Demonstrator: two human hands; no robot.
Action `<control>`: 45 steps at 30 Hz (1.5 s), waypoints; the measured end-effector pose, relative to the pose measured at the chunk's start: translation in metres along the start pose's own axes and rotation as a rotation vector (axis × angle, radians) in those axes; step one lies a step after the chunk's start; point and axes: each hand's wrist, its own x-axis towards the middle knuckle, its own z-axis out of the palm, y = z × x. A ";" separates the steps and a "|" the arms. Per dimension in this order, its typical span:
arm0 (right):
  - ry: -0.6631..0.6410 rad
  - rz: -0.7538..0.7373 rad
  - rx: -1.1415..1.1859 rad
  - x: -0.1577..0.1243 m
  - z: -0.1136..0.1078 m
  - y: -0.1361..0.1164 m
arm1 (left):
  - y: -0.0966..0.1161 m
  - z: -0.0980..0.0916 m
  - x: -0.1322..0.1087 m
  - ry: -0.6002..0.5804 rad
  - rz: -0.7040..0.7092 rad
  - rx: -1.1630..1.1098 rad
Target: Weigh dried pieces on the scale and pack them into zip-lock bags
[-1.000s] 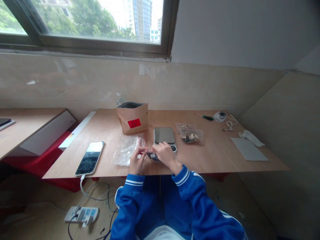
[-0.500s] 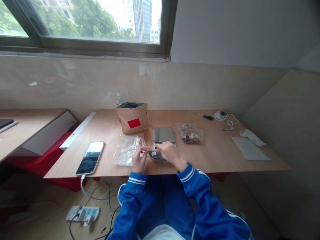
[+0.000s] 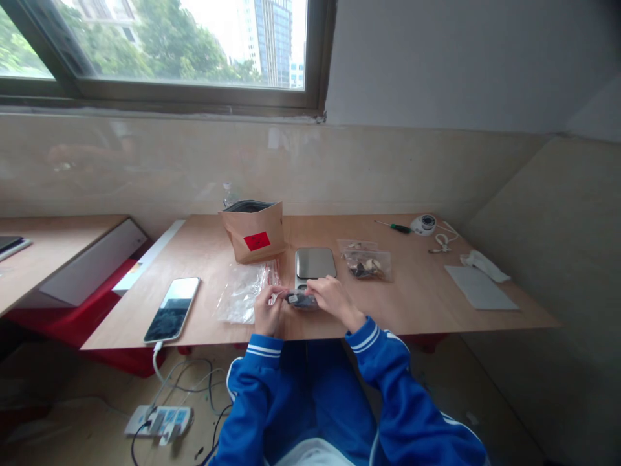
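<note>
Both my hands meet over the near edge of the wooden table (image 3: pixel 417 304). My left hand (image 3: pixel 266 309) and my right hand (image 3: pixel 334 299) pinch the two ends of a small clear bag with dark contents (image 3: pixel 301 299), held just above the table. Right behind it sits a small digital scale (image 3: pixel 315 263) with a steel plate. A pile of empty clear zip bags (image 3: pixel 241 293) lies beside my left hand. A brown paper bag with a red label (image 3: pixel 253 231) stands open behind the pile.
Two filled clear bags (image 3: pixel 365 261) lie right of the scale. A phone (image 3: pixel 173 309) on a charging cable lies at the table's left. A screwdriver (image 3: pixel 394 226), a small round device (image 3: pixel 423 224), a white sheet (image 3: pixel 480 287) sit far right. A power strip (image 3: pixel 158 418) lies on the floor.
My hands have stayed together on the small bag, working along its top; my right hand has shifted slightly right. The view has drifted a little.
</note>
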 end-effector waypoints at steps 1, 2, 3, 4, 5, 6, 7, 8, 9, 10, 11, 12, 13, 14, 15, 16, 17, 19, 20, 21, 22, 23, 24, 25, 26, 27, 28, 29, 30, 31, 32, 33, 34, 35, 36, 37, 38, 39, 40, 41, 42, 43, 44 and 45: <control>0.011 -0.001 0.016 -0.001 0.000 0.001 | 0.000 -0.001 0.000 0.006 -0.013 -0.002; 0.028 0.000 0.029 -0.002 0.000 0.002 | 0.000 -0.001 0.000 0.016 -0.028 -0.004; 0.042 0.000 0.039 -0.004 -0.001 0.004 | 0.001 -0.002 0.000 0.029 -0.044 -0.007; 0.054 0.004 0.045 -0.006 -0.001 0.006 | 0.001 -0.003 -0.001 0.038 -0.056 -0.010; 0.062 0.012 0.045 -0.008 -0.001 0.008 | 0.001 -0.003 -0.001 0.043 -0.062 -0.013; 0.068 0.024 0.041 -0.010 0.000 0.009 | 0.002 -0.004 -0.002 0.041 -0.063 -0.017; 0.073 0.034 0.036 -0.012 0.000 0.010 | 0.002 -0.004 -0.002 0.034 -0.062 -0.021; 0.079 0.040 0.034 -0.014 0.001 0.011 | 0.003 -0.005 -0.003 0.023 -0.061 -0.025; 0.090 0.043 0.038 -0.016 0.001 0.012 | 0.003 -0.005 -0.003 0.016 -0.062 -0.030; 0.106 0.044 0.051 -0.018 0.002 0.013 | 0.004 -0.005 -0.004 0.013 -0.063 -0.036; 0.128 0.046 0.075 -0.020 0.002 0.013 | 0.004 -0.005 -0.004 0.015 -0.065 -0.042; 0.153 0.051 0.111 -0.022 0.002 0.014 | 0.004 -0.005 -0.004 0.020 -0.066 -0.047; 0.182 0.060 0.155 -0.025 0.002 0.016 | 0.004 -0.005 -0.005 0.026 -0.066 -0.051; 0.213 0.077 0.199 -0.028 0.002 0.017 | 0.004 -0.006 -0.004 0.027 -0.065 -0.055; 0.244 0.099 0.241 -0.031 0.002 0.019 | 0.005 -0.006 -0.004 0.020 -0.064 -0.060; 0.273 0.123 0.279 -0.034 0.002 0.021 | 0.005 -0.006 -0.004 0.010 -0.064 -0.066; 0.298 0.146 0.312 -0.037 0.003 0.023 | 0.006 -0.005 -0.003 -0.002 -0.066 -0.074; 0.336 0.192 0.381 -0.042 0.005 0.026 | 0.009 -0.005 -0.002 -0.026 -0.072 -0.090; 0.351 0.218 0.429 -0.044 0.006 0.028 | 0.011 -0.005 -0.001 -0.035 -0.076 -0.095; 0.369 0.246 0.486 -0.046 0.007 0.029 | 0.013 -0.005 0.001 -0.045 -0.082 -0.100; 0.393 0.278 0.545 -0.047 0.008 0.031 | 0.015 -0.006 0.002 -0.062 -0.089 -0.109; 0.421 0.315 0.602 -0.048 0.009 0.032 | 0.017 -0.006 0.003 -0.088 -0.098 -0.124; 0.453 0.353 0.654 -0.049 0.009 0.034 | 0.019 -0.006 0.004 -0.117 -0.111 -0.150; 0.484 0.391 0.699 -0.050 0.010 0.036 | 0.021 -0.005 0.004 -0.146 -0.123 -0.185; 0.511 0.426 0.742 -0.051 0.010 0.037 | 0.024 -0.004 0.004 -0.175 -0.134 -0.227; 0.532 0.457 0.786 -0.053 0.011 0.038 | 0.026 -0.002 0.004 -0.197 -0.143 -0.268; 0.554 0.484 0.832 -0.054 0.011 0.039 | 0.028 0.001 0.003 -0.212 -0.150 -0.306; 0.580 0.507 0.879 -0.055 0.011 0.040 | 0.030 0.004 0.001 -0.227 -0.154 -0.337; 0.610 0.527 0.922 -0.057 0.011 0.041 | 0.033 0.008 -0.001 -0.245 -0.155 -0.359; 0.645 0.548 0.960 -0.058 0.011 0.042 | 0.034 0.011 -0.002 -0.267 -0.154 -0.369; 0.683 0.571 0.992 -0.060 0.010 0.045 | 0.035 0.014 -0.004 -0.285 -0.152 -0.370; 0.722 0.596 1.014 -0.062 0.009 0.049 | 0.036 0.017 -0.006 -0.298 -0.151 -0.363; 0.765 0.621 1.024 -0.064 0.006 0.055 | 0.035 0.017 -0.007 -0.300 -0.152 -0.352; 0.811 0.646 1.017 -0.066 0.003 0.065 | 0.033 0.017 -0.007 -0.285 -0.162 -0.337; 0.858 0.670 0.992 -0.068 0.000 0.076 | 0.031 0.014 -0.006 -0.260 -0.178 -0.322; 0.905 0.696 0.948 -0.070 -0.004 0.090 | 0.028 0.010 -0.005 -0.231 -0.199 -0.311; 0.949 0.726 0.884 -0.072 -0.007 0.106 | 0.024 0.005 -0.004 -0.197 -0.224 -0.303; 0.978 0.759 0.806 -0.073 -0.010 0.121 | 0.021 0.000 -0.002 -0.164 -0.248 -0.298; 1.000 0.792 0.712 -0.075 -0.011 0.135 | 0.017 -0.006 0.000 -0.132 -0.268 -0.293; 1.015 0.815 0.588 -0.077 -0.010 0.146 | 0.014 -0.011 0.002 -0.106 -0.282 -0.285; 1.026 0.827 0.441 -0.079 -0.008 0.153 | 0.012 -0.015 0.004 -0.089 -0.288 -0.271; 1.029 0.826 0.281 -0.081 -0.004 0.156 | 0.011 -0.019 0.006 -0.079 -0.287 -0.246; 1.019 0.811 0.127 -0.082 0.003 0.155 | 0.011 -0.021 0.009 -0.075 -0.281 -0.208; 0.993 0.784 -0.004 -0.084 0.011 0.151 | 0.011 -0.024 0.012 -0.075 -0.266 -0.158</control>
